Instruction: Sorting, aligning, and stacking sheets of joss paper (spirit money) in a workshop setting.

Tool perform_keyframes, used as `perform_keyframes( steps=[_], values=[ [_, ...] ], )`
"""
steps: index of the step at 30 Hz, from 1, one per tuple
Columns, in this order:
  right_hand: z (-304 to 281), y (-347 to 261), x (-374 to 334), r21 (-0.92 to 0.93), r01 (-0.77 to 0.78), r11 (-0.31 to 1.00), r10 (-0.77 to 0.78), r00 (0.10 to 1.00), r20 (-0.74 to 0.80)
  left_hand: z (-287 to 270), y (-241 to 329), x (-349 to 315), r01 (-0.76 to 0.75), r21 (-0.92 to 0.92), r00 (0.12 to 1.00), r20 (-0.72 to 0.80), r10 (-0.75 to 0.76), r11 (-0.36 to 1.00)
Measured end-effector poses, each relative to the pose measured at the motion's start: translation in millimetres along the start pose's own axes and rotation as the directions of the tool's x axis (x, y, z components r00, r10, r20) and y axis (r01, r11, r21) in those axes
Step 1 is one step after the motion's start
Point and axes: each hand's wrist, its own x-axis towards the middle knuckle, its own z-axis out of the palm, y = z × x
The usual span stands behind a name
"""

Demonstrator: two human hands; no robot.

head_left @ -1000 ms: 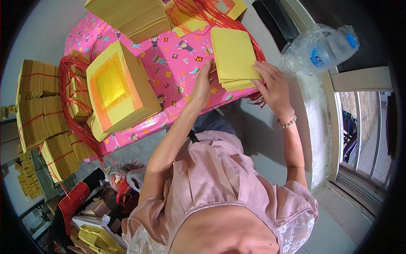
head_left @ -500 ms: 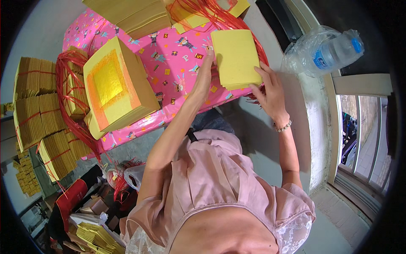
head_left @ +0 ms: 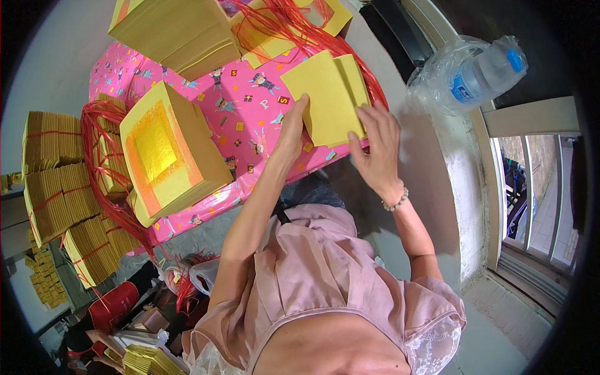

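A small stack of yellow paper sheets is between my hands over the near right part of the table. Its upper sheets are turned askew, so the lower ones stick out along the right side. My left hand grips the stack's left edge, thumb on top and its other fingers mostly hidden. At the lower right corner, my right hand has its bent fingers on the right edge and its thumb at the bottom edge. Left of them stands a thick block of yellow paper, its top sheet bearing a gold square framed in orange.
Pink patterned cloth covers the table. Another tall paper block stands at the back, near red plastic strings. Tied bundles hang over at the left. A bagged water bottle is beside the window on the right.
The stack, squared before, is now skewed, its upper sheets turned to the left. My left thumb now lies on it, and my right hand has shifted left and down. The whole view has shifted slightly.
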Motion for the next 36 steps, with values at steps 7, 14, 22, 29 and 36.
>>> perform_keyframes(
  steps=[7, 14, 22, 29, 36],
  values=[
    [4, -25, -1, 0.1, 0.044, 0.994, -0.054, 0.993, 0.102, -5, -8, 4, -0.002, -0.317, 0.998, 0.063, 0.023, 0.948],
    [8, 11, -4, -0.039, -0.129, 0.991, 0.124, 0.986, -0.114, -1, -8, 7, 0.06, -0.318, 0.998, 0.05, -0.046, 0.946],
    [11, 15, -10, -0.082, -0.177, 0.981, 0.172, 0.983, -0.059, 4, -15, 7, -0.063, -0.181, 0.998, -0.021, 0.06, 0.982],
    [5, -12, 4, -0.014, -0.171, 0.985, 0.171, 0.985, -0.004, 6, -13, 8, -0.078, -0.174, 0.997, -0.022, 0.075, 0.982],
    [9, -26, 10, -0.055, -0.186, 0.981, 0.187, 0.982, 0.011, 11, -13, 1, -0.11, -0.231, 0.994, -0.046, 0.102, 0.967]
  ],
)
